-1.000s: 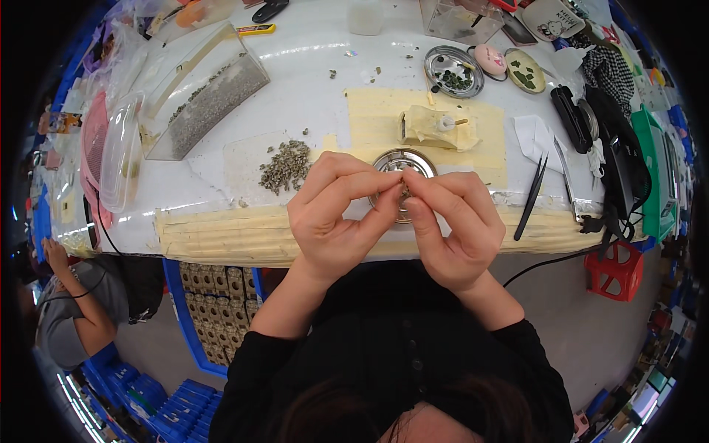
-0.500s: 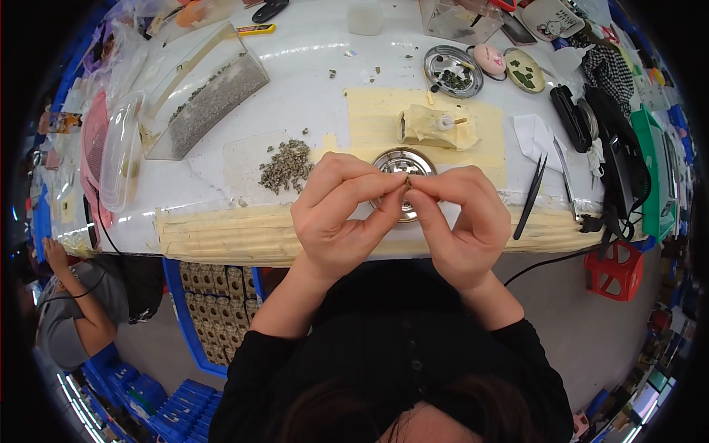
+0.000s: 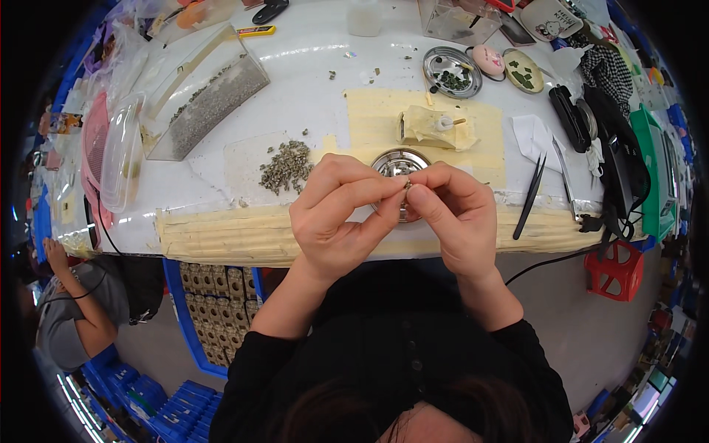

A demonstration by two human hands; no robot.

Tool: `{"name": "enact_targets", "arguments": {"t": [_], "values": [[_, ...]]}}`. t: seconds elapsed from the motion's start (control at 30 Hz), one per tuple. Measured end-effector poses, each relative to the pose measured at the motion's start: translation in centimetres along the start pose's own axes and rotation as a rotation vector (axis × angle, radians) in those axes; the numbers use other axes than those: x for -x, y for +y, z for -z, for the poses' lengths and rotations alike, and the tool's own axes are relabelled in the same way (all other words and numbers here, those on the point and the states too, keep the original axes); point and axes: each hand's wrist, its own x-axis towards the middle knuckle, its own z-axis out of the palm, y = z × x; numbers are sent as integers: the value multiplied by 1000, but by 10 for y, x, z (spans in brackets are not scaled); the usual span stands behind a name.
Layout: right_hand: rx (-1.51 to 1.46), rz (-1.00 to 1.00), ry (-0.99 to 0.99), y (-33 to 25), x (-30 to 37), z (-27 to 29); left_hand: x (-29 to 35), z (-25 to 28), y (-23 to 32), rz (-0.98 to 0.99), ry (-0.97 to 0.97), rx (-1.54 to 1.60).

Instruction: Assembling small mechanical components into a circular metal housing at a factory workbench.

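My left hand point(image 3: 336, 210) and my right hand point(image 3: 459, 214) meet at the fingertips over a round shiny metal dish point(image 3: 385, 164). Between the pinched thumbs and forefingers is a tiny brownish metal-like part point(image 3: 408, 186), mostly covered by the fingers. Both hands are closed on it. To the left of my left hand lies a loose pile of small grey-brown parts point(image 3: 286, 167) on a clear sheet. Beyond the dish stands a block wrapped in cream tape point(image 3: 428, 127) with a white-tipped stick on it.
A clear bin of small grey parts point(image 3: 210, 100) leans at the left. Black tweezers point(image 3: 530, 198) lie right of my right hand. A metal dish with dark green pieces point(image 3: 452, 72) stands farther back. Cream tape point(image 3: 221, 235) covers the table's front edge; a blue crate point(image 3: 177, 310) sits below.
My right hand has shifted slightly left and its fingers have turned in around the tiny part. My left hand has hardly moved.
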Motion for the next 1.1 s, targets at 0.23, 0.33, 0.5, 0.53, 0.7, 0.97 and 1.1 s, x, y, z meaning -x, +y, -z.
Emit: {"name": "enact_targets", "arguments": {"t": [0.23,0.33,0.5,0.53,0.7,0.97,1.1], "values": [[493,434,68,0,-1,0,0,-1,0,0,-1,-17],[771,758,15,0,-4,2,0,0,0,24,-28,-28],[773,738,58,3,-3,0,1,1,-1,32,2,6],[735,662,69,2,-2,0,1,1,-1,35,3,11],[247,207,3,4,0,2,1,0,0,8,0,8],[419,383,70,3,-3,2,0,-1,0,9,-1,-7],[753,775,18,-2,-6,-1,1,0,-3,10,-4,-9]]}}
